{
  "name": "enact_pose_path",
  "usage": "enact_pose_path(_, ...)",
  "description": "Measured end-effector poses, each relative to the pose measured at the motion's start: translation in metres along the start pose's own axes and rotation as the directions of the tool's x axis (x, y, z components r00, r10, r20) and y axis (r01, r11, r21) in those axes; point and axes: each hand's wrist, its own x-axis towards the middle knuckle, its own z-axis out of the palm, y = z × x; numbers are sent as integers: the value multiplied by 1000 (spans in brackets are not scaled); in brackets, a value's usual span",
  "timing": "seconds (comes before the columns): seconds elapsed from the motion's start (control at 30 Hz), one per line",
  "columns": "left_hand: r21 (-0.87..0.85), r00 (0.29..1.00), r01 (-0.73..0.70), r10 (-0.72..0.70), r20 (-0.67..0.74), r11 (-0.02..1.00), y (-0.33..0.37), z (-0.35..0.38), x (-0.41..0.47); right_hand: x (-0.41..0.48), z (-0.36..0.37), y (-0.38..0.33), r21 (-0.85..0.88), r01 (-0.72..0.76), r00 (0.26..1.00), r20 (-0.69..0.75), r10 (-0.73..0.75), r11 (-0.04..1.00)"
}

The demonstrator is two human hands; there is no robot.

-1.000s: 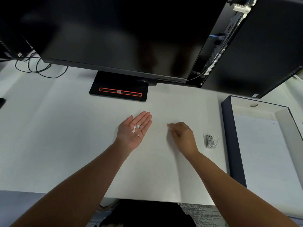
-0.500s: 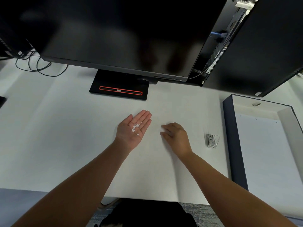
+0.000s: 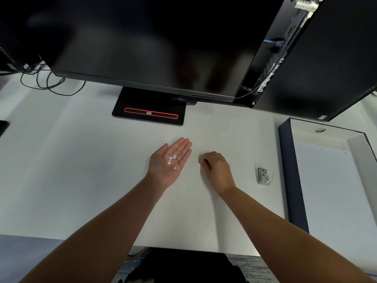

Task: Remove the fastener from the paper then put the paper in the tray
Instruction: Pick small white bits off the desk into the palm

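Observation:
My left hand [image 3: 170, 162] lies palm up on the white desk, fingers flat, with several small white paper bits [image 3: 172, 159] resting in the palm. Just to its right, my right hand [image 3: 216, 169] is knuckles up with its fingertips pinched together on the desk surface; whatever is between them is too small to see. A small clear fastener [image 3: 265, 176] lies on the desk right of that hand, apart from it. At the far right stands the dark blue tray [image 3: 285, 170], with a white sheet of paper [image 3: 330, 190] lying flat inside.
A large dark monitor [image 3: 153, 48] hangs over the back of the desk on a black base with a red outline [image 3: 151, 115]. A second dark screen [image 3: 336, 58] stands at the back right. Black cables [image 3: 51, 82] loop at the back left.
My right hand slid left across the desk towards my left hand, then curled its fingers into a pinch. My left hand stayed palm up with the bits.

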Motion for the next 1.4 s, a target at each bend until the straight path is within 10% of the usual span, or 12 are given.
enact_pose_path(0.33,72,999,26,-23,-32,997,-6,2,0,1,-25,-61,251,32,999,30,-41,967)
enact_pose_path(1.03,154,997,11,0,-72,988,-4,8,2,12,-25,-70,157,160,983,64,-171,975)
enact_pose_path(1.4,-2,997,-76,76,-15,997,20,-2,-2,29,-31,-22,209,-22,1000,22,18,978)
